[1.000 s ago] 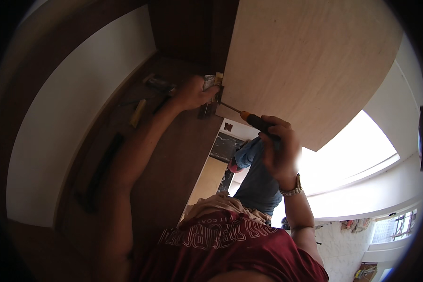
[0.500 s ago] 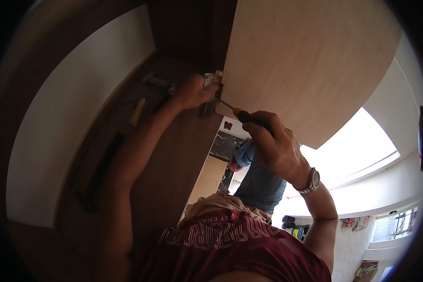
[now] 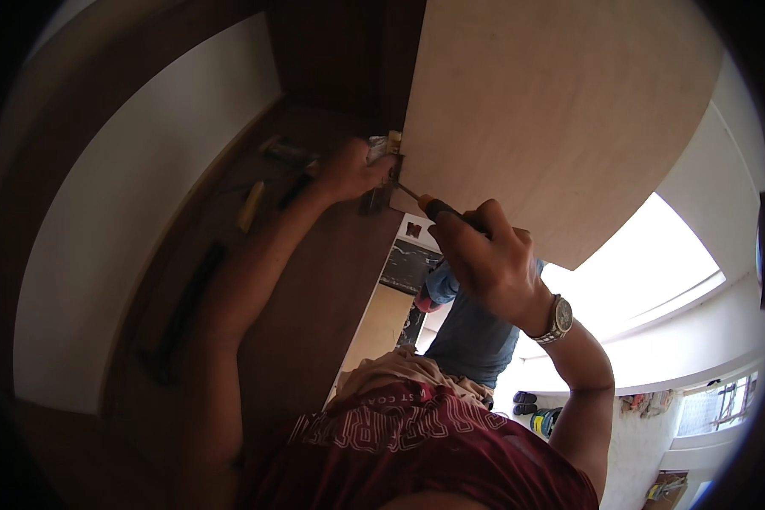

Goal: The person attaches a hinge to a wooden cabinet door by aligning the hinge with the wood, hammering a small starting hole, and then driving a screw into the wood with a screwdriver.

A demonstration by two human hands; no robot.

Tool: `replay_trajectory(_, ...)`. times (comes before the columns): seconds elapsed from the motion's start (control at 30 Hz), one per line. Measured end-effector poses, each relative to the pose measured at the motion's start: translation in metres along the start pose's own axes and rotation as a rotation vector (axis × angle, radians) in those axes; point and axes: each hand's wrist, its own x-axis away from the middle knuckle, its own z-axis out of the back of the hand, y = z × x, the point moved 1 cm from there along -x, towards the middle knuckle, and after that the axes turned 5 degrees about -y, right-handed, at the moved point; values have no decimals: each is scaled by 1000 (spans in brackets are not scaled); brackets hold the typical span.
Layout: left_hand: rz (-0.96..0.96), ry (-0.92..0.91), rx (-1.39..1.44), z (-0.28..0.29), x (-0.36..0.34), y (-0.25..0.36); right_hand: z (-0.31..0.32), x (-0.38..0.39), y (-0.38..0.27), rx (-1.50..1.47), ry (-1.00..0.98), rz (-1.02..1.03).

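A screwdriver (image 3: 434,206) with a yellow-and-black handle is gripped in my right hand (image 3: 490,259). Its thin shaft slants up and left, with the tip at a small dark metal fitting (image 3: 394,172), perhaps a hinge, on the edge of a pale wooden panel (image 3: 552,110). Beside that fitting, my left hand (image 3: 354,172) is closed, its thumb and fingers pressed near the panel edge; what they hold is hard to make out. Just past the fingers sit a shiny, clear-looking piece (image 3: 378,150) and a small yellow item (image 3: 394,138).
Along the dark brown cabinet board (image 3: 306,289) lie a yellow-handled tool (image 3: 251,206), a long dark tool (image 3: 183,314) and a blurred object (image 3: 287,151). A white curved-looking wall (image 3: 144,212) rises at left. Another person's jeans-clad leg (image 3: 472,336) shows below my right hand.
My right hand has turned a little on the screwdriver and shifted slightly left. The left hand stays by the fitting.
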Motion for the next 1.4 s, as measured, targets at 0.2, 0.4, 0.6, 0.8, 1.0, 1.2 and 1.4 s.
replay_trajectory(0.2, 5, -10, 32, -2, 0, -1, 9, -12, -7, -96, 3, 66)
replay_trajectory(0.4, -1, 4, -13, -1, 0, 1, 3, -4, -5, -40, -8, -18)
replay_trajectory(0.6, -10, 18, -17, 2, 3, 2, 5, -9, -5, -158, -57, 105)
replay_trajectory(0.8, 4, 14, 1, -1, -1, -4, 5, -10, -4, -4, -34, -31)
replay_trajectory(1.0, 37, 8, 24, 0, 4, 3, 3, -8, -3, -85, -76, 111)
replay_trajectory(1.2, -11, 15, -6, -1, 0, 0, 5, -17, -7, -99, 25, 59)
replay_trajectory(1.4, 36, -7, 1, 2, 2, 4, -3, -13, -3, -64, 75, 104)
